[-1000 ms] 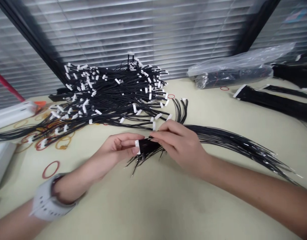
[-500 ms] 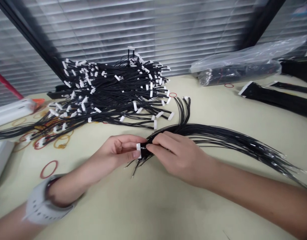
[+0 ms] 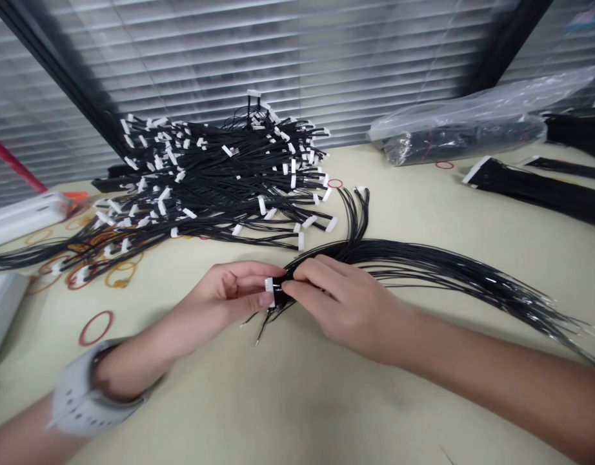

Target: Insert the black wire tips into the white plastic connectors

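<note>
Near the middle of the table, my left hand (image 3: 239, 290) is closed, pinching a small white connector (image 3: 270, 292) between thumb and fingers. Just right of it, my right hand (image 3: 346, 303) has its thumb and forefinger pressed together on a thin black wire, whose bright metal tip points left at the connector; whether it touches the connector I cannot tell. Under and behind my right hand lies a long bundle of black wires (image 3: 433, 261), its bare tips fanned out to the right. A few loose wire ends stick out below the connector.
A large heap of black cables with white connectors (image 3: 215, 168) lies at the back left. Red and yellow rubber bands (image 3: 95, 328) are scattered on the left. At the back right are a clear plastic bag (image 3: 466, 132) and a flat black cable bundle (image 3: 539, 190). Window blinds rise behind.
My right fingers have shifted very slightly left toward the connector. Otherwise, both hands keep their holds and the things on the table stay put.
</note>
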{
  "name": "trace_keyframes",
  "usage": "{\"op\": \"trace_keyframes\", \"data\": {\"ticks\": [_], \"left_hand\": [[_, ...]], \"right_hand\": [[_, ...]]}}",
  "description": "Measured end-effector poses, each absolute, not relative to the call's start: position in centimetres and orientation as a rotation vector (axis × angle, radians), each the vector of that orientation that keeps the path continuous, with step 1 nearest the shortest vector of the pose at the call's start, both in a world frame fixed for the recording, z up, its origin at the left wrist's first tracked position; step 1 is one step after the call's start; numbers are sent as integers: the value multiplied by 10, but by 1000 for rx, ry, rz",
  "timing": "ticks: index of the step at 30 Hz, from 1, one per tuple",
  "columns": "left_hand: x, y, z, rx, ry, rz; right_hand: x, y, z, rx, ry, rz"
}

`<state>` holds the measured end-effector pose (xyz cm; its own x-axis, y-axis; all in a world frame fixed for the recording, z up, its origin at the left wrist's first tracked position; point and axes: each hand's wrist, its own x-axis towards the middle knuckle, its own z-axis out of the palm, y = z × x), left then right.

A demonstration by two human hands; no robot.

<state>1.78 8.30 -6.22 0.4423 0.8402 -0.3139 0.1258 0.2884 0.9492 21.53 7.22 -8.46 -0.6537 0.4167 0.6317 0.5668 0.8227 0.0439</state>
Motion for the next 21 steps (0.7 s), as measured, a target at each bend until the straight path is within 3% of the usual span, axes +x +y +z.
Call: {"op": "trace_keyframes", "data": {"ticks": [21], "left_hand": [[14,89,-68,1237,997,547]], "right_hand": [[214,70,-79,-688,-2310,-320]]}}
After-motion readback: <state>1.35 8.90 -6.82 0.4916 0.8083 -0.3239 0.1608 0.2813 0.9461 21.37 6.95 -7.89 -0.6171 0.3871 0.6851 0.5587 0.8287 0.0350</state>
